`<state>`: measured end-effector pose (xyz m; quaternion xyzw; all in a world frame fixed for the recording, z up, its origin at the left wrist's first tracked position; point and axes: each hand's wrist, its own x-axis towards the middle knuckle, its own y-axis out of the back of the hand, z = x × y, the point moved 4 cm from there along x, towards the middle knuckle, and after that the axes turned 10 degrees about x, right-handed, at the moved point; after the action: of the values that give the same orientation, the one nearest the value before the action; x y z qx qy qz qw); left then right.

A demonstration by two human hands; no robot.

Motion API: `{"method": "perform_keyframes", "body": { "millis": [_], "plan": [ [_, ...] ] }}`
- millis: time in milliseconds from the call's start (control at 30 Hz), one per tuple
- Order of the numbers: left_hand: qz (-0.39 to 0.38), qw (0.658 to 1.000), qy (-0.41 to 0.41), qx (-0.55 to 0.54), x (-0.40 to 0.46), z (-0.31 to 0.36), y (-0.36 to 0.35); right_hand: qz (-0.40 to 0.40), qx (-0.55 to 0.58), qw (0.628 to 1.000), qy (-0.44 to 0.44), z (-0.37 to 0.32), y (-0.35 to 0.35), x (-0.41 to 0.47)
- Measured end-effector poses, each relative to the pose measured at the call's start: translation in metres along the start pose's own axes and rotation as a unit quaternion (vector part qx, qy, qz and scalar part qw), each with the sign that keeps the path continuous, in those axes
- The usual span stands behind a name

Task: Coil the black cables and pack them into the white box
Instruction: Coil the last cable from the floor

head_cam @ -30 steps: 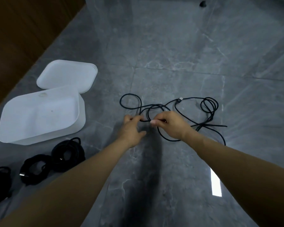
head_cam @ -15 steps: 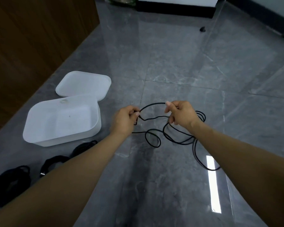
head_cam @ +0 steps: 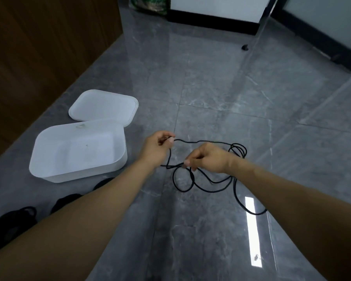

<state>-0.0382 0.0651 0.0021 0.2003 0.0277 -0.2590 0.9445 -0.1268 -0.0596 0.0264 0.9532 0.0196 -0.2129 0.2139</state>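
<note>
Hands apart, left hand and right hand each pinching thin black cable, open white plastic box at nine o'clock

Two bare forearms, no sleeves; left hand, right hand.

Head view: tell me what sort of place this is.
Probably an indoor room, perhaps an office: glossy grey marble-look floor tiles, a wooden panel wall and white panels with black bases.

cable: black | box: white | lid: white | floor: grey, marble-veined
</note>
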Motion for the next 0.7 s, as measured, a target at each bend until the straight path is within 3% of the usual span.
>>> {"method": "perform_keyframes", "body": {
  "millis": [200,300,367,433,500,600,700],
  "plan": [
    [0.045,0.991,0.002,-0.122,-0.001,0.022,0.0,-0.084,-0.045,0.992,-0.083,0.008,-0.012,-0.016],
    [0.031,0.975,0.019,-0.22,-0.003,0.033,0.001,0.05,-0.069,0.995,-0.045,0.018,0.014,-0.014],
    [0.015,0.958,0.043,-0.282,-0.007,0.039,0.001,0.202,-0.104,0.974,-0.013,0.021,0.039,-0.013],
    [0.0,0.944,0.065,-0.324,-0.011,0.043,0.0,0.287,-0.136,0.948,0.014,0.018,0.049,-0.012],
    [-0.014,0.93,0.087,-0.356,-0.015,0.047,-0.001,0.276,-0.188,0.942,0.015,0.012,0.045,-0.006],
    [0.007,0.911,0.111,-0.397,-0.019,0.052,0.003,0.198,-0.258,0.946,-0.017,0.011,0.036,0.005],
    [0.105,0.9,0.162,-0.391,-0.017,0.043,0.018,0.155,-0.156,0.975,-0.013,0.021,0.043,-0.002]
  ]
}}
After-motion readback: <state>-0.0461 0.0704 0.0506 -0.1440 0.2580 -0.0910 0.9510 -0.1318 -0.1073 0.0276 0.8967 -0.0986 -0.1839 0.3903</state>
